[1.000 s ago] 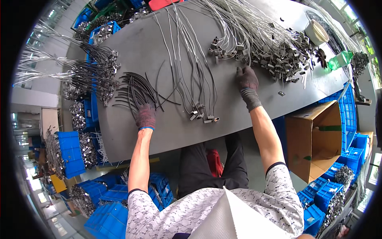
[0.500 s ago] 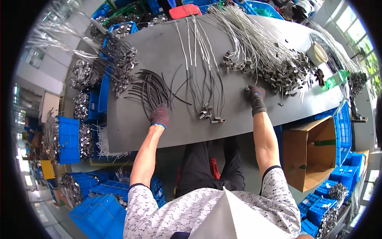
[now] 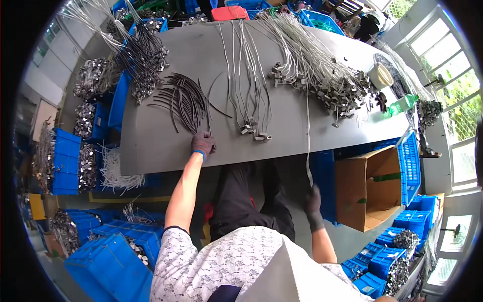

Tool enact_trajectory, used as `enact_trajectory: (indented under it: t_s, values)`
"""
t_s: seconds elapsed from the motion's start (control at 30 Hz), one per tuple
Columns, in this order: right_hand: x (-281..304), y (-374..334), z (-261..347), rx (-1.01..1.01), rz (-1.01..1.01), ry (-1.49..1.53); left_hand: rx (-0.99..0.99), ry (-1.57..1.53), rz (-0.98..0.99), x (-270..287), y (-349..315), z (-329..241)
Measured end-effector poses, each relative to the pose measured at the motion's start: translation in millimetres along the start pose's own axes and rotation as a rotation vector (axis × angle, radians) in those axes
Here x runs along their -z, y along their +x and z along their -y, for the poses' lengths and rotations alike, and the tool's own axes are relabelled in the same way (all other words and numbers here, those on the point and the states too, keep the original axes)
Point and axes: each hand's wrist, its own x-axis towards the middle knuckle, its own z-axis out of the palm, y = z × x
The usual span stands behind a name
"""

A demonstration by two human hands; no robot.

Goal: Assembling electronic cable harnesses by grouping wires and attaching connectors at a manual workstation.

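Note:
My left hand (image 3: 203,144), in a dark knit glove with a blue cuff, is closed at the near end of a fanned pile of black tubes (image 3: 183,103). Its fingertips pinch the lower end of one black tube (image 3: 209,120). My right hand (image 3: 313,201), gloved too and slightly blurred, is below the table's near edge, closed on a white cable (image 3: 308,126). That cable runs taut up over the edge to a heap of white cables with metal connectors (image 3: 342,93). Between my hands several cables with black-sleeved ends and metal connectors (image 3: 254,130) lie side by side.
The grey table (image 3: 161,156) has a curved near edge. A white tub (image 3: 381,75) and a green bottle (image 3: 404,104) stand at the right. An open cardboard box (image 3: 352,194) is below on the right. Blue crates (image 3: 73,161) of metal parts line the left.
My right hand has moved from the connector heap down past the table's near edge, drawing out a white cable. My left hand has closed at the near end of the black tubes.

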Motion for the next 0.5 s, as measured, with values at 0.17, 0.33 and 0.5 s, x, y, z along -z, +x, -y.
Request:
enact_trajectory:
  t_s: [0.17, 0.33, 0.5]
  values:
    - [84.2, -171.2, -26.5, -0.968, 1.089, 0.408, 0.153, -0.516, 0.249, -10.2, -27.6, -11.0]
    - [122.0, -215.5, -8.3, -0.667, 1.124, 0.074, 0.208, -0.427, 0.437, -96.8, -78.7, -96.3]
    - [144.5, -198.1, 32.6, -0.578, 0.915, -0.253, 0.181, -0.701, 0.462, -243.3, -73.7, -71.5]
